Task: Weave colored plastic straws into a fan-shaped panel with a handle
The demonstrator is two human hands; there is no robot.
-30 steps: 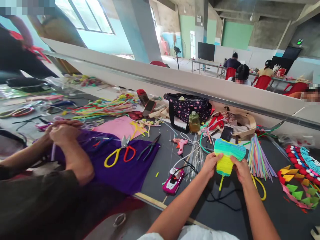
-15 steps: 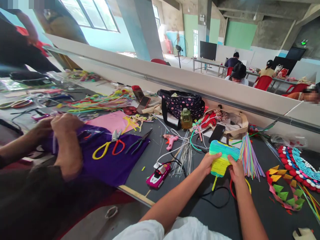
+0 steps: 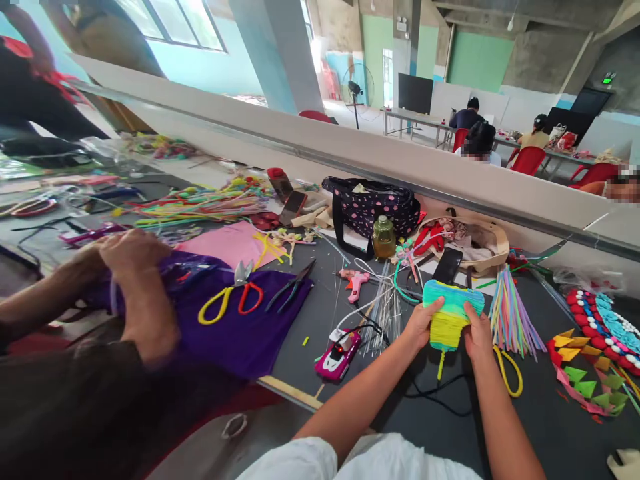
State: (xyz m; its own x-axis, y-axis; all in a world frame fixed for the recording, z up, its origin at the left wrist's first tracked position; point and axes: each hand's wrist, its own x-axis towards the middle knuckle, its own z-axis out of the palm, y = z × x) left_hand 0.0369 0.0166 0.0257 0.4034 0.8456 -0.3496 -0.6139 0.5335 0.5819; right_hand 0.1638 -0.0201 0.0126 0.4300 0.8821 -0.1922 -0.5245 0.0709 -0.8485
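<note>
Both of my hands hold a fuzzy craft piece (image 3: 447, 328) over the dark table, banded in blue, green and yellow. A thin yellow stem sticks out of its lower end. My left hand (image 3: 419, 325) grips the left side with the thumb laid on the front. On the right side, my right hand (image 3: 479, 333) does the same; the fingers behind the piece are hidden. Just beyond it lies a black phone (image 3: 448, 265). A bundle of pastel chenille stems (image 3: 514, 317) is right of my right hand, with a yellow scissor handle (image 3: 511, 373) below.
At left, a co-worker's hands (image 3: 133, 253) are above purple cloth (image 3: 235, 340) bearing scissors (image 3: 231, 293) and pliers (image 3: 293, 287). A pink glue gun (image 3: 356, 283), metal wires (image 3: 385, 320), a magenta car-shaped device (image 3: 339, 357) and a bottle (image 3: 383, 238) lie nearer me. Folded-paper decoration (image 3: 583, 380) sits right.
The view has shifted, so the table things appear farther right. My hands still hold the craft piece, turned slightly. More of the yellow scissor handle shows beside my right wrist.
</note>
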